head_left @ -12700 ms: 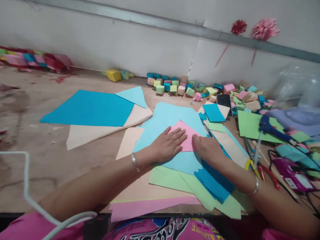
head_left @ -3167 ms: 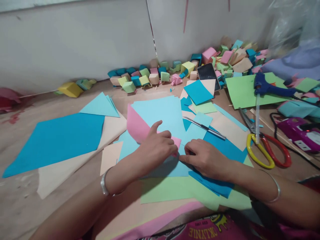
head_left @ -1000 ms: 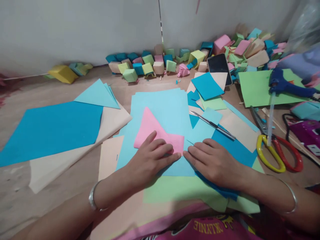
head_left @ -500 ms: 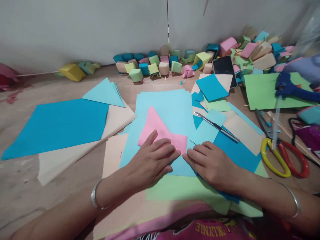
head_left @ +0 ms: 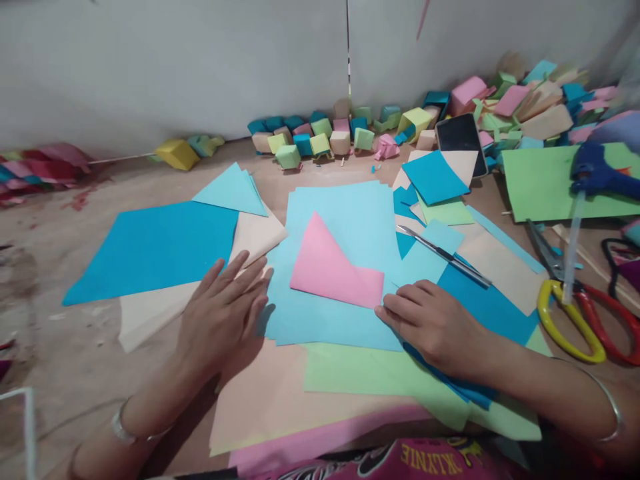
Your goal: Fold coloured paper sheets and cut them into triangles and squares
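Note:
A folded pink sheet of paper (head_left: 327, 270), with a tall point at its upper left, lies on a stack of light blue paper (head_left: 340, 207). My right hand (head_left: 427, 320) rests with curled fingers at the pink sheet's lower right corner; whether it pinches that corner is hidden. To the left, my left hand (head_left: 223, 313) is open, fingers spread, over the cream paper (head_left: 160, 313) and apart from the pink sheet. Beside it lies a large blue sheet (head_left: 160, 250). A craft knife (head_left: 445, 255) lies on paper pieces beyond my right hand.
Scissors (head_left: 570, 313) with yellow and red handles and a blue glue gun (head_left: 600, 173) lie at right. A phone (head_left: 461, 140) and several small paper boxes (head_left: 320, 143) stand along the wall. Green sheets (head_left: 365, 373) lie in front.
My left hand has lifted off the pink paper and moved left, its fingers now spread. My right hand stays at the corner. The view has shifted a little left.

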